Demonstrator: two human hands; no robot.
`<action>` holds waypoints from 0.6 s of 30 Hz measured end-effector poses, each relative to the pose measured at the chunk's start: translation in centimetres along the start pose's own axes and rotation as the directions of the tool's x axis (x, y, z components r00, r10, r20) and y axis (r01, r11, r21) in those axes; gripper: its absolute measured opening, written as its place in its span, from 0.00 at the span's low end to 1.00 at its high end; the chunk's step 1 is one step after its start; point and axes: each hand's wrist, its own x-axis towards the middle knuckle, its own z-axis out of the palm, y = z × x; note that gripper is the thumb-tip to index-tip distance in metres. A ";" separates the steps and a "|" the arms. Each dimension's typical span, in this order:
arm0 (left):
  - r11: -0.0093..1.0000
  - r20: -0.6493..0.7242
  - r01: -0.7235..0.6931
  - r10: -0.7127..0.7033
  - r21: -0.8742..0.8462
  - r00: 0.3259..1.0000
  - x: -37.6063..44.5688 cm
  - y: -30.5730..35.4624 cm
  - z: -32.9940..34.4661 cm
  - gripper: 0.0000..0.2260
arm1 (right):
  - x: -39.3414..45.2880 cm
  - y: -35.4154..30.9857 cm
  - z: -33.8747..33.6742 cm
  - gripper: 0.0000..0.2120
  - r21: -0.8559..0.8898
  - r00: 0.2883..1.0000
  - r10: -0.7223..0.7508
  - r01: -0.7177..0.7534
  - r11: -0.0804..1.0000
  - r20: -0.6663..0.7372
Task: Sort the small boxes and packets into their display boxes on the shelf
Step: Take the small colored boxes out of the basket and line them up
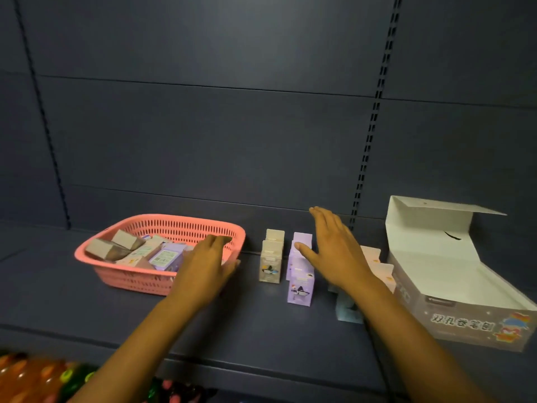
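A pink plastic basket (122,274) on the dark shelf holds several small beige and purple boxes (165,257). My left hand (207,266) hovers flat over the basket's right end and holds nothing. Right of the basket stands a row of beige boxes (271,264) and a row of purple boxes (300,289). My right hand (334,251) is spread open above the shelf, its thumb near the purple row. Partly hidden behind that forearm are white-orange boxes (382,271) and a light-blue box (347,312). An open grey display box (465,321) with a raised white lid stands at the right.
The dark shelf (232,321) has a back panel with slotted uprights (369,146). Bright orange and green packaged goods (43,376) show on a lower level at the bottom left. The shelf's front edge runs under my forearms.
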 end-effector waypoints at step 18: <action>0.974 0.013 0.181 -0.185 0.137 0.983 2.6 -15.6 -8.0 0.21 | 6.4 -14.7 6.8 0.37 0.081 0.988 -0.143 0.138 0.987 0.062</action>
